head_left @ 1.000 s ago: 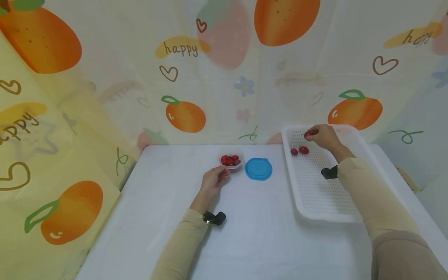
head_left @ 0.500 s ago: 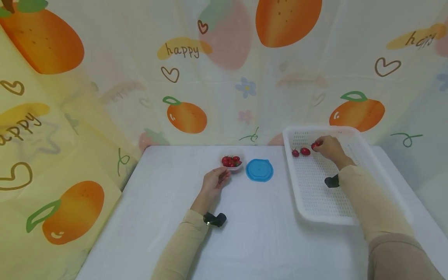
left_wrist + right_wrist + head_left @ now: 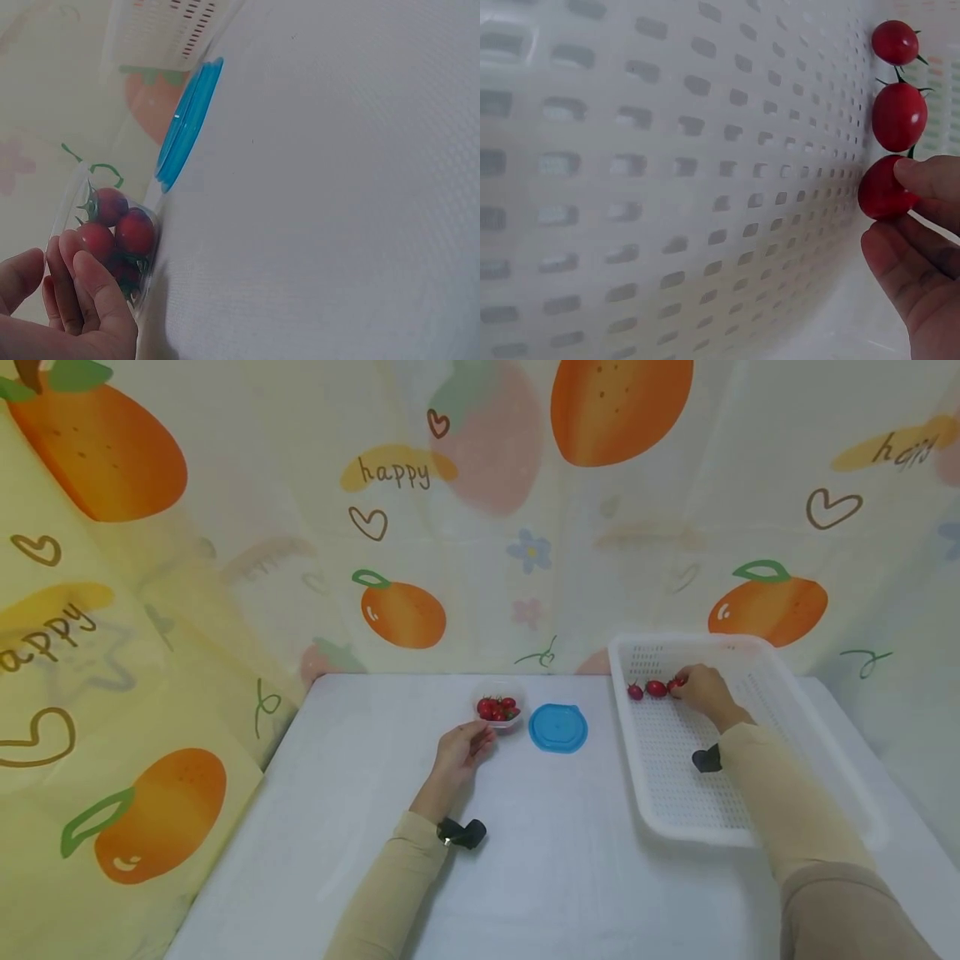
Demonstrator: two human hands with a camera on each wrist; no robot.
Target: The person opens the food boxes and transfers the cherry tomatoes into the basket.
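Observation:
My right hand (image 3: 703, 695) pinches a cherry tomato (image 3: 885, 193) between thumb and fingers, low over the floor of a white perforated basket (image 3: 637, 793). Two more cherry tomatoes, a middle one (image 3: 899, 116) and a far one (image 3: 895, 43), lie in a row with it. At the table's back, a small clear container (image 3: 519, 722) holds several cherry tomatoes (image 3: 135, 231) with green stems. My left hand (image 3: 456, 755) is at the container's near side, fingertips against or just before it, thumb apart from the fingers. Exact contact is hard to tell.
A blue lid (image 3: 558, 728) lies flat on the white table (image 3: 555, 860), between container and basket. Behind the table hangs a fruit-printed cloth (image 3: 480, 568). Black wrist cameras are strapped to both arms, the left camera (image 3: 463, 833) above the table.
My right hand has lowered the cherry tomato from near the basket's back wall and brought it beside the other two. The left hand stays by the container.

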